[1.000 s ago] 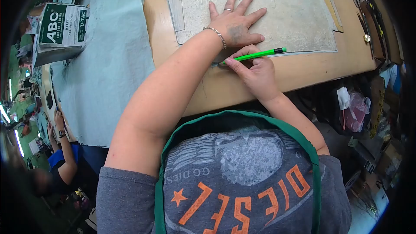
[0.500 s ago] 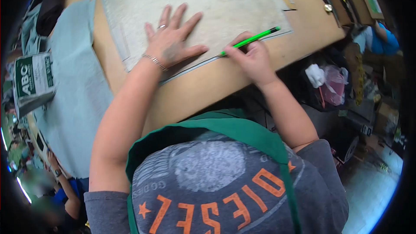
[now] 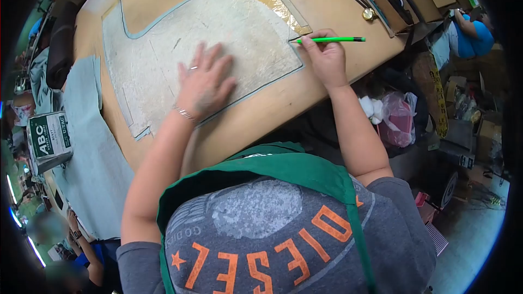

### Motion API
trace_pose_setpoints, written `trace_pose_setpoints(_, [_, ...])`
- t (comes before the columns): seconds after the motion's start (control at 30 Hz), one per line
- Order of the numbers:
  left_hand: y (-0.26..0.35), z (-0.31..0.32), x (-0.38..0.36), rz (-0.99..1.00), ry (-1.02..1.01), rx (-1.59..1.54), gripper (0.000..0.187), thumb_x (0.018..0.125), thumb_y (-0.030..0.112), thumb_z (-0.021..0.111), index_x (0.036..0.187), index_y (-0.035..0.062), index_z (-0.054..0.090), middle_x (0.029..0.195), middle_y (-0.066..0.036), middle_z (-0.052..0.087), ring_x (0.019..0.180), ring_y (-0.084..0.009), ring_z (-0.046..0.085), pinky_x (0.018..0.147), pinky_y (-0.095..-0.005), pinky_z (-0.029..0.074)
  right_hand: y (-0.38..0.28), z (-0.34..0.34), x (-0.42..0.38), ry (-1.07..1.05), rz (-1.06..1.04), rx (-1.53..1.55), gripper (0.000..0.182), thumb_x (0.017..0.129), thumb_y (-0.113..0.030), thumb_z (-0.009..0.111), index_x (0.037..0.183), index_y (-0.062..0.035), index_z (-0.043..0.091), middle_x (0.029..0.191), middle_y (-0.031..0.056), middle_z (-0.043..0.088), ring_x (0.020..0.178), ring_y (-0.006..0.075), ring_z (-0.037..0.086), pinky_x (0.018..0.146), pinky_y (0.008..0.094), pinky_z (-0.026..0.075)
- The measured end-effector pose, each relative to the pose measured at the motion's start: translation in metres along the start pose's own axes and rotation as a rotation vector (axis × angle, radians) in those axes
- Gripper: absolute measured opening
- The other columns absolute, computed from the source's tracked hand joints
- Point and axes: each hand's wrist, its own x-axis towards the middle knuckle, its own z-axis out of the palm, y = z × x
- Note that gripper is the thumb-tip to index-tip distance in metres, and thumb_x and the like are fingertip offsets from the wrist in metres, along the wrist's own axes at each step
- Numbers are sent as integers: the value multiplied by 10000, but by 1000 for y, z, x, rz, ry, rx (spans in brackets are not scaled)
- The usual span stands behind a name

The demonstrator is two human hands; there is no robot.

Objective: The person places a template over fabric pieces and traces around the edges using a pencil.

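Observation:
A whitish, worn pattern piece (image 3: 163,71) with a curved cut-out and brown tape lies on the table. A thin blue-grey border of material shows along parts of its outline. My left hand (image 3: 205,83), wearing a ring and a bracelet, rests flat on the pattern near its lower edge with fingers stretched out. My right hand (image 3: 327,62) pinches a bright green pencil (image 3: 340,39) near its point. The tip meets the pattern's right edge, by a notch below the taped strip. The pencil lies almost level, its dark end pointing right.
Blue-grey material (image 3: 90,141) hangs over the table's left side, beside a white-and-green ABC box (image 3: 50,137). A brass-coloured round object (image 3: 369,14) and dark tools lie at the upper right. Plastic bags (image 3: 396,117) sit below the right edge. Other people are at both sides.
My right hand has gone from the pattern's lower edge to the notch on its right edge, the pencil now flatter. My left hand stays on the pattern, fingers less spread. The view has shifted.

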Motion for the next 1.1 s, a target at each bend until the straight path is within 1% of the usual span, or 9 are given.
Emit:
trace_pose_setpoints(0.17, [61,20,51,82,48,19,599,794,504,472,1316,244,332,1413,-34,215,1316,-324,114,915,-691,149,-4,5,-2,-29,-67,-191,124,773,-111,640,803,-41,542,639,48,558,563,93,508,536,242,426])
trace_pose_setpoints(0.2, [66,21,55,57,33,32,612,791,523,462,1322,252,323,1414,-31,213,1314,-325,116,913,-692,151,-14,5,-3,-71,-64,-292,114,769,-95,628,796,-36,534,683,88,561,573,166,533,548,270,435])
trace_pose_setpoints(0.33, [69,22,58,33,12,61,626,781,560,446,1323,275,320,1414,-29,212,1310,-335,125,902,-694,162,-14,0,-6,-207,-459,-453,117,749,-18,590,830,-22,506,809,148,548,737,317,544,640,360,450])
trace_pose_setpoints(0.47, [70,21,60,23,14,61,629,771,559,463,1320,285,324,1413,-28,216,1308,-333,131,898,-696,165,-30,-22,-33,-233,-514,-527,125,744,-5,590,827,-14,496,777,129,541,738,312,549,638,360,446])
trace_pose_setpoints(0.57, [72,21,59,19,8,52,630,769,553,470,1319,283,326,1413,-24,214,1309,-327,134,900,-695,164,-41,-31,-37,-358,-258,-382,108,749,-17,595,805,-15,502,755,120,546,703,302,549,622,348,448])
trace_pose_setpoints(0.67, [71,21,57,14,10,51,630,767,547,476,1319,285,324,1413,-19,211,1308,-324,138,902,-694,164,-41,-22,-16,-214,-369,-361,97,757,-43,605,788,-21,515,734,117,551,659,279,550,591,328,443])
trace_pose_setpoints(0.8, [71,21,57,16,20,65,632,765,544,479,1320,287,320,1411,-18,213,1306,-323,144,904,-693,168,-13,-6,8,-170,-204,-262,112,763,-80,618,790,-20,527,733,116,560,628,248,550,560,312,431])
trace_pose_setpoints(0.9, [70,22,58,17,26,58,631,763,544,479,1318,288,321,1409,-17,216,1305,-322,148,903,-694,168,-11,-4,9,-213,-207,-347,103,766,-79,614,797,-25,532,738,113,561,635,248,551,563,310,433])
trace_pose_setpoints(1.1, [70,23,57,16,29,40,626,760,531,486,1315,288,327,1407,-16,220,1304,-323,152,902,-697,163,-18,-1,5,-234,-403,-343,86,763,-28,596,806,-20,521,738,124,544,661,274,551,589,328,445])
